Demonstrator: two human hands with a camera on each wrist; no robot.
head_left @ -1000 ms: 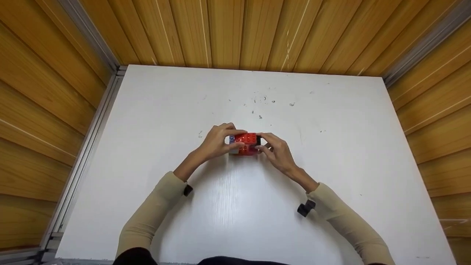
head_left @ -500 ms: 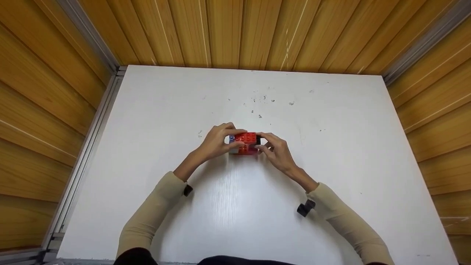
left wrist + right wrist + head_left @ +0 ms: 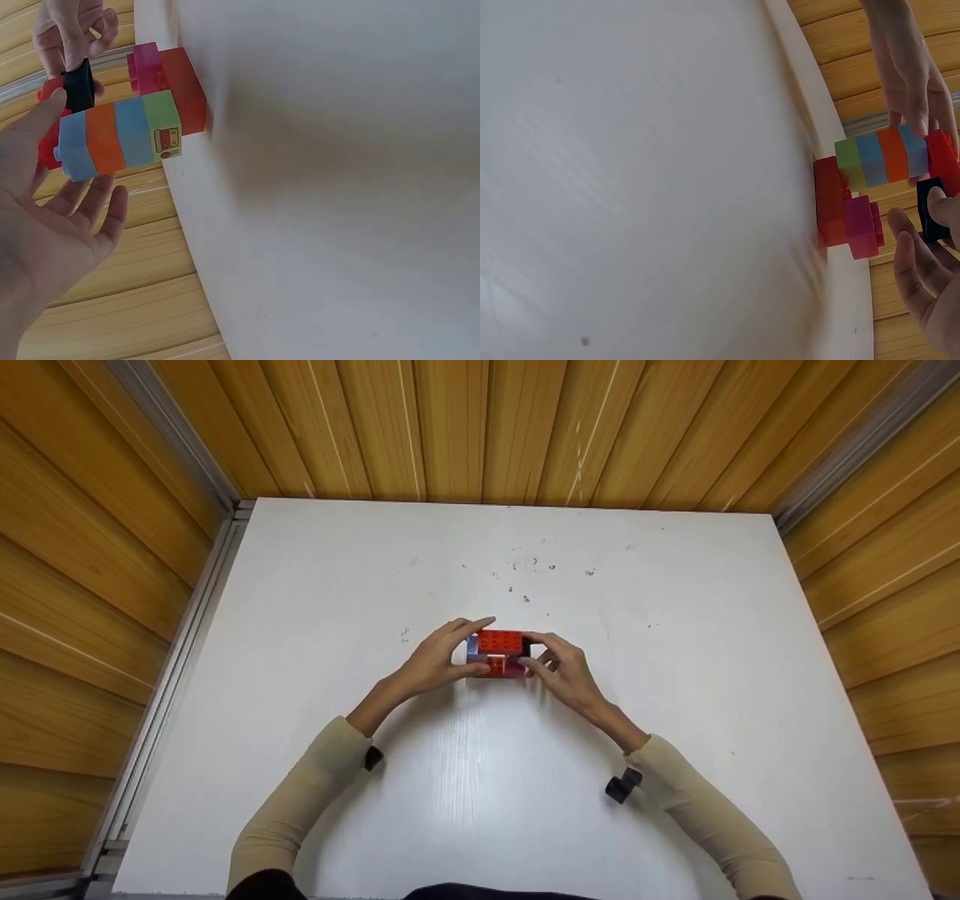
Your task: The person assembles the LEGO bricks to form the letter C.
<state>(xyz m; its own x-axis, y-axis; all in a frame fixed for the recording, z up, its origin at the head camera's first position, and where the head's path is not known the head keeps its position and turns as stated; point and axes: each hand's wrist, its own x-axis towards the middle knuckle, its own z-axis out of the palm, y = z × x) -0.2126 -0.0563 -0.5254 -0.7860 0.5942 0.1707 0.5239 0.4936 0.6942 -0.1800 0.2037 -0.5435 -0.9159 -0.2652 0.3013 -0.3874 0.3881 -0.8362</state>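
Note:
A tower of toy building bricks stands on the table. Its base is a red brick (image 3: 184, 90), bearing a pink brick (image 3: 863, 226) at one end. At the other rises a green, blue, orange (image 3: 103, 137) and blue stack; the green brick (image 3: 163, 124) has a printed picture. A long red brick (image 3: 501, 642) lies across the top. My right hand (image 3: 566, 675) pinches a black brick (image 3: 930, 210) against the top red brick's overhanging end, above the pink one. My left hand (image 3: 439, 656) is spread around the stack's side, thumb and index finger apart; whether it touches is unclear.
The white table (image 3: 337, 585) carries small dark marks behind the bricks. Wood-panelled walls (image 3: 450, 427) close off the back and both sides. A small black camera (image 3: 622, 786) is strapped at my right wrist.
My left thumb and index finger have spread apart from the top red brick, exposing more of it. My right hand keeps its pinch on the black brick.

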